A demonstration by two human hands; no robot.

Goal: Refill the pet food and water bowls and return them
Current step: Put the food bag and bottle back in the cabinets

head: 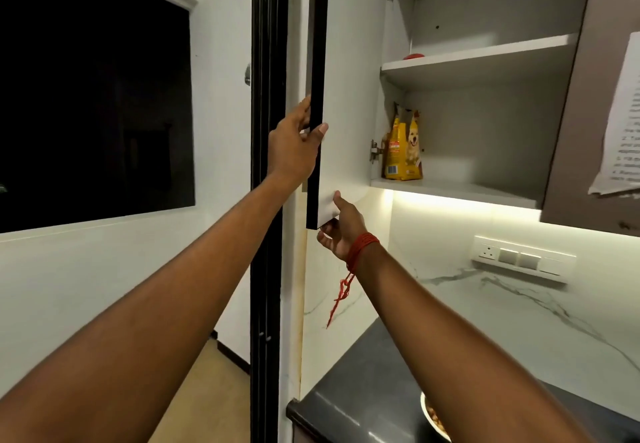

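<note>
A yellow bag of dog food stands upright at the left end of the lower shelf in an open wall cabinet. The cabinet door is swung out to the left. My left hand grips the door's dark outer edge, thumb on the inner face. My right hand holds the door's bottom corner, thumb on the white face and fingers under the edge. A steel bowl with brown kibble sits on the dark counter, mostly hidden by my right forearm.
The upper shelf holds a small red object. A printed paper hangs on the neighbouring cabinet door at right. A switch panel is on the marble backsplash. A dark window fills the left wall, beside a black vertical frame.
</note>
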